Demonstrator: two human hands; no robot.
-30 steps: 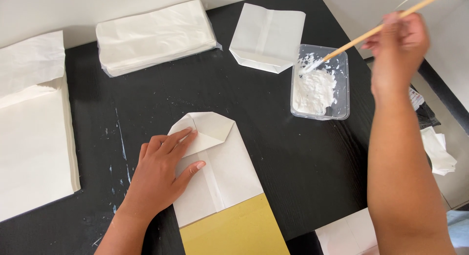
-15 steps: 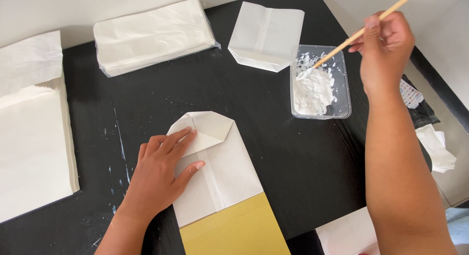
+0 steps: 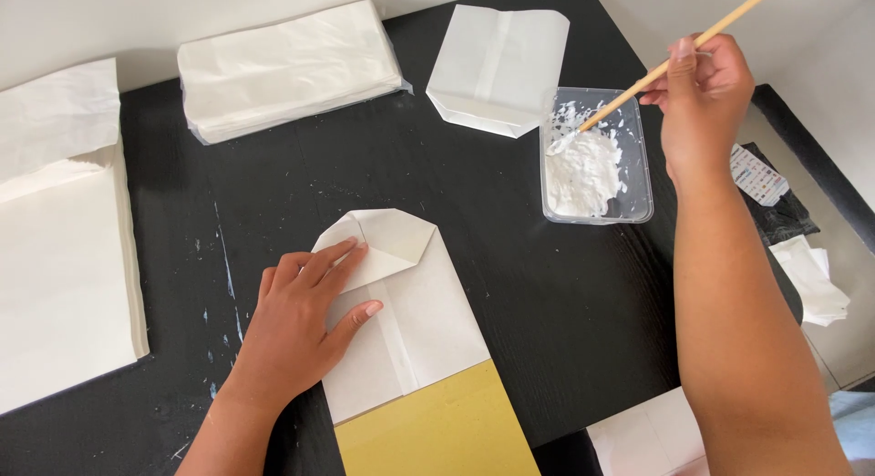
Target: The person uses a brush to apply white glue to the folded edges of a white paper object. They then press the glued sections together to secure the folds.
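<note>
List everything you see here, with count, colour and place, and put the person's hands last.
table: one, black, under everything
folded paper bag: one, white, centre, folds at its top
yellow sheet: one, bottom centre
stack of paper bags: one, white, top left
paper pile: one, white, left edge
flat bag: one, white, top centre
plastic tray: one, clear, right of centre, holds white paste
stick: one, wooden, tip in the paste
crumpled paper: white, right edge
left hand: pressing on the folded paper bag
right hand: holding the stick
</note>
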